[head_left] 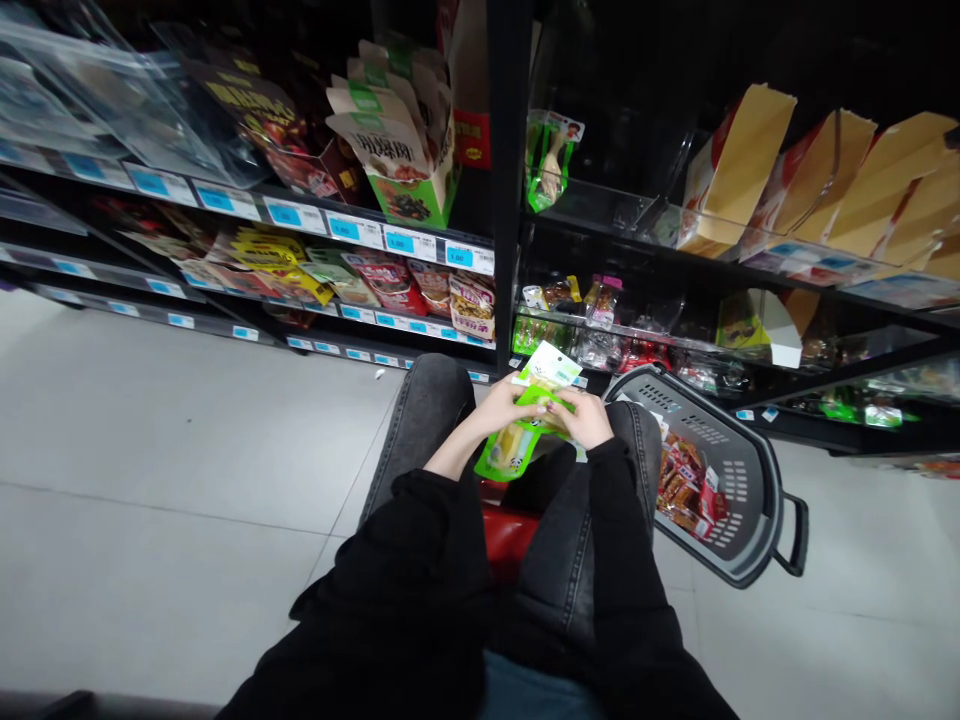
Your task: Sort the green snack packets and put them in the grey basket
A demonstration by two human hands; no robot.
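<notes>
Nearest: black sleeves [397,570], both forearms reaching forward over dark grey jeans [577,560], knees apart; a red surface [508,545] visible between the thighs.

Hands, two, bare, close together between the knees. Left hand [501,408]: fingers curled in, thumb and fingertips closed on the green packets [511,450]. Right hand [586,418]: likewise nearly closed, thumb and fingers gripping the same packets from the other side.

Green packets, more than one, overlapping, exact count unclear; held above the gap between the knees, a white top [553,366] pointing toward the shelves, the lower packet tilted toward the left knee, its contents pale yellow.

Basket, grey, slotted sides [739,485], one black handle [801,540] at its outer end; on the floor beside the right knee, holding red and brown wrapped items [684,490].

Floor [187,440]: pale tiles.

Beyond, left shelving: yellow pouches [281,262] and red pouches [386,282] on a lower shelf; above, green and white boxes [409,170], with blue and white price labels [345,229] along the edge.

Beyond, right shelving: small mixed packets [600,300] low down; above, a green-edged packet [551,160] upright at left, open tan cartons [750,160] at right.
</notes>
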